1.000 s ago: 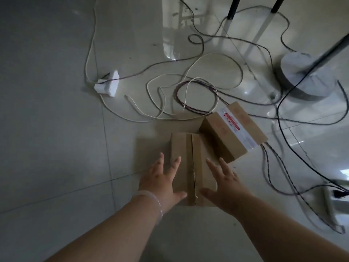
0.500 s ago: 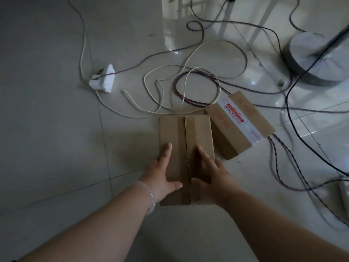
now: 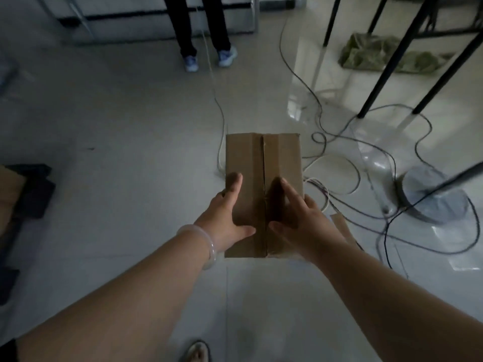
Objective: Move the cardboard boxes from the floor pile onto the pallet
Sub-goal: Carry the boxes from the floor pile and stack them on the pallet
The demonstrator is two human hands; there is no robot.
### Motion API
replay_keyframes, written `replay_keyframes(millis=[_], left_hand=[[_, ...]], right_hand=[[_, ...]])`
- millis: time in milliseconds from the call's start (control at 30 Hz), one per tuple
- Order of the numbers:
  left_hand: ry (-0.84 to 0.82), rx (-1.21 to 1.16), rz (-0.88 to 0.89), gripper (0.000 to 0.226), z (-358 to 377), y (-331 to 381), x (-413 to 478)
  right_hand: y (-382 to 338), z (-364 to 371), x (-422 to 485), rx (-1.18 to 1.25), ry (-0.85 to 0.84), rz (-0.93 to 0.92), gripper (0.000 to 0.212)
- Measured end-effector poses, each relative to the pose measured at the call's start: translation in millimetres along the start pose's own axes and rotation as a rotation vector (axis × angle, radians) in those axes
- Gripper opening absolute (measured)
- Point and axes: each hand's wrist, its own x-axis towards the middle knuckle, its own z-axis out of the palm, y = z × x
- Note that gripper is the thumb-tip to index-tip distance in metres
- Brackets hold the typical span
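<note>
A plain brown cardboard box (image 3: 261, 163) with a centre seam is up off the floor in front of me, held from both sides. My left hand (image 3: 224, 218) grips its left edge, with thumb and forefinger lying on the top. My right hand (image 3: 300, 220) grips its right edge in the same way. A corner of a second cardboard box (image 3: 342, 228) shows on the floor just past my right forearm. At the far left edge lies a dark low pallet-like shape (image 3: 34, 194) with something brown (image 3: 7, 189) on it; it is too dim to tell more.
Loose cables (image 3: 337, 163) sprawl over the tiled floor to the right. A round grey stand base (image 3: 433, 197) and black table legs (image 3: 386, 64) stand beyond them. A person's legs and blue shoes (image 3: 206, 56) are at the back. A green cloth (image 3: 379, 53) lies under the table.
Both hands closed on the plain box and lifted it off the floor. My view swung up and left, so the taped box slid mostly out of sight under my right arm.
</note>
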Motion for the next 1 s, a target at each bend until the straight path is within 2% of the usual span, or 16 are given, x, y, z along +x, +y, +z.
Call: replay_keyframes(millis=[200,433,700,867,1000], left_hand=[[0.259,-0.059,-0.002,0.108,-127.6,50.0,-155.5],[0.51,-0.176,-0.103,0.106,-192.6,33.3,-341.6],[0.739,-0.279,-0.232,0.111,-234.6,-74.9,-499.0],[0.887,-0.363,-0.313,0.111,-263.5,-156.5,-573.9],[0.9,-0.354,-0.441,0.111,-277.5,-217.8,-620.5]], right_hand=[[-154.6,-83.7,-66.4,-0.105,0.014,-0.274,0.091],[-299.2,-86.4,-161.7,-0.131,-0.164,-0.501,0.093],[-451.8,0.6,-244.1,-0.232,-0.302,-0.784,0.093],[-542.1,80.7,-281.8,-0.199,-0.424,-0.885,0.093],[-593.2,144.0,-305.4,-0.186,-0.527,-0.923,0.093]])
